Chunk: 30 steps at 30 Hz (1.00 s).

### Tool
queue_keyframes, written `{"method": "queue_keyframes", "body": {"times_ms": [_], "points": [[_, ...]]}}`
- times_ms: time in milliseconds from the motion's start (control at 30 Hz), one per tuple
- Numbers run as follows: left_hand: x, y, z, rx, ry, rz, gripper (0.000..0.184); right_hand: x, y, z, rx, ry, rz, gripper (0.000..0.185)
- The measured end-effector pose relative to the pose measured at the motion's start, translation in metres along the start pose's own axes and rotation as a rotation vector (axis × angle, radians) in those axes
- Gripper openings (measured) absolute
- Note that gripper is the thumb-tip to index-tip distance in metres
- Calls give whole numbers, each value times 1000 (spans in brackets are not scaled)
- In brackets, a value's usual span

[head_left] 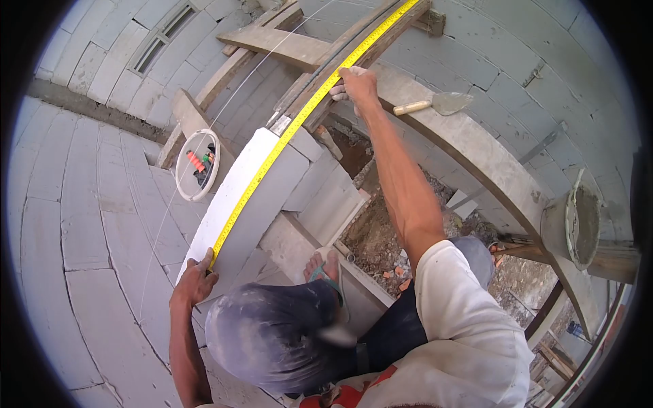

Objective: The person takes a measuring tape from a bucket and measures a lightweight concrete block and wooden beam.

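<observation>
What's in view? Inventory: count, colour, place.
Tape: one, yellow, over block and timber
Trowel: one, grey blade, right board
Buckets: two; white left, grey right
Boards: several, brown-grey, top and right
String: one, white, left
Block walls: several, grey, around
Vent: one, grey, upper left
Rubble: uncounted, brown, centre right
Shirt: one, white, bottom
Trousers: one pair, dark, bottom
Foot: one, green sandal, centre
Hands: two, brown; left, right, on tape

Building site | bare block walls [88, 197] | plank scaffolding [469, 143] | rubble [381, 231] | mortar bucket [573, 221]
</observation>
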<state>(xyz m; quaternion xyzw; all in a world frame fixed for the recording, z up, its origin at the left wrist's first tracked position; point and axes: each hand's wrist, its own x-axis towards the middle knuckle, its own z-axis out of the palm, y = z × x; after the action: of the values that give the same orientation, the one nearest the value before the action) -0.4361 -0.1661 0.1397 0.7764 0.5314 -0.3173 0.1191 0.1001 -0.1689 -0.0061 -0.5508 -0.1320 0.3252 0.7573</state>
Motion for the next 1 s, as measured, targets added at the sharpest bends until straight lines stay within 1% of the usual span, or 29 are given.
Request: {"method": "queue_keyframes", "body": {"times_ms": [167,267,367,767,1000], "points": [[-5,5,-5,-65,8,6,76,-1,-1,0,-26,19,-9,21],[0,-10,2,-122,14,44,76,-2,-2,1,-30,30,15,20],[-5,-4,-4,-113,15,31,76,-2,1,1,-32,33,27,20],[-2,-14,2,-139,82,118,75,-3,-1,0,-33,36,46,21],[-3,-12,-1,-155,52,108,75,0,0,-3,-49,16,66,23]]}}
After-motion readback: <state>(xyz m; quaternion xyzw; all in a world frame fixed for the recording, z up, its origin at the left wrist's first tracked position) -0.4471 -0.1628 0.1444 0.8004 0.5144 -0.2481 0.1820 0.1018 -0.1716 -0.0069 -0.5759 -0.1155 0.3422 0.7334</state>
